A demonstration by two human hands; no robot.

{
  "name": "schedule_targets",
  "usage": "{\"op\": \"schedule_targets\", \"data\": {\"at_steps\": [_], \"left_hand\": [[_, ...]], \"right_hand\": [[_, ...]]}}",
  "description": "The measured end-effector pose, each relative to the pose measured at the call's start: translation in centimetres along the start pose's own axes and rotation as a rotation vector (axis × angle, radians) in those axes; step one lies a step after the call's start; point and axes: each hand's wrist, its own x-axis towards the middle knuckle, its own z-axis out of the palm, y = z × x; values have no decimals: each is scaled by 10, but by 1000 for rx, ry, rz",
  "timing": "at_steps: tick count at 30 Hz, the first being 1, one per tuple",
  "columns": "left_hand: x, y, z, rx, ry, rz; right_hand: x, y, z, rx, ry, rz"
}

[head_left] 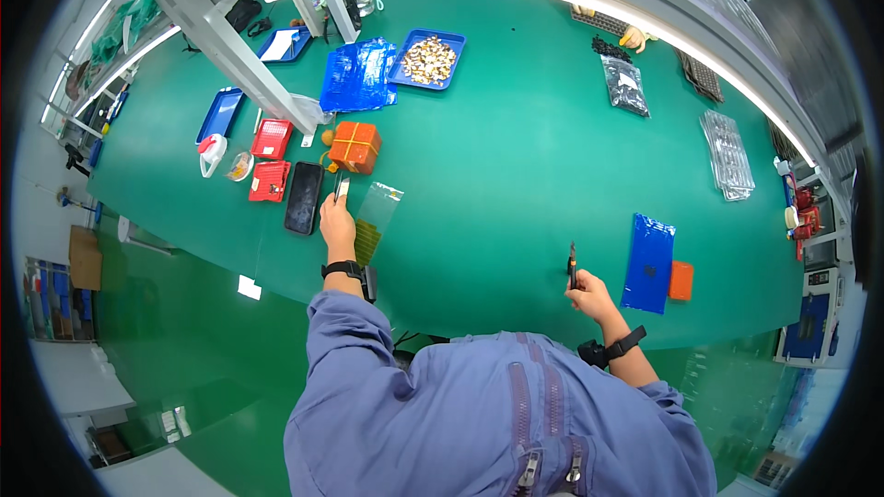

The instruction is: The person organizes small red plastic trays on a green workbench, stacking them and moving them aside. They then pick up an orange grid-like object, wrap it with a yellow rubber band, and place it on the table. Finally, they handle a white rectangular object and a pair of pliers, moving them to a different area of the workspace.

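My left hand (337,219) is closed around a pair of tweezers (340,188), whose tips point away from me. Just beyond them sits an orange sponge-like block (355,147) with yellow bands around it. A clear bag with a yellow-green sheet (376,221) lies to the right of that hand, and a black phone (303,199) to its left. My right hand (591,296) grips a slim black-and-orange hand tool (573,267) with a narrow dark tip; its exact kind is too small to make out. Right of this hand lie a blue bag (648,263) and a flat orange block (680,281).
Red trays (270,181), a white bottle (212,155) and a blue tray (220,116) stand at left. Farther back are blue bags (359,75) and a blue tray of small parts (449,40). Clear trays (727,155) lie right. A metal post (230,51) rises at left. Another person's hand (633,38) is far right.
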Motion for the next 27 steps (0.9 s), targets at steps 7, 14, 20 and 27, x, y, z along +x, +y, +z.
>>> {"op": "schedule_targets", "data": {"at_steps": [7, 14, 20, 27], "left_hand": [[-63, 15, -20, -309, -73, 290], [-105, 31, -25, -155, -267, 146], [-92, 35, -22, -139, -240, 46], [-99, 44, -41, -213, -95, 108]], "right_hand": [[-6, 17, 1, -11, 30, -69], [-25, 15, 2, -59, -8, -85], [-47, 15, 0, -125, -8, -133], [-86, 20, -21, -73, 22, -148]]}}
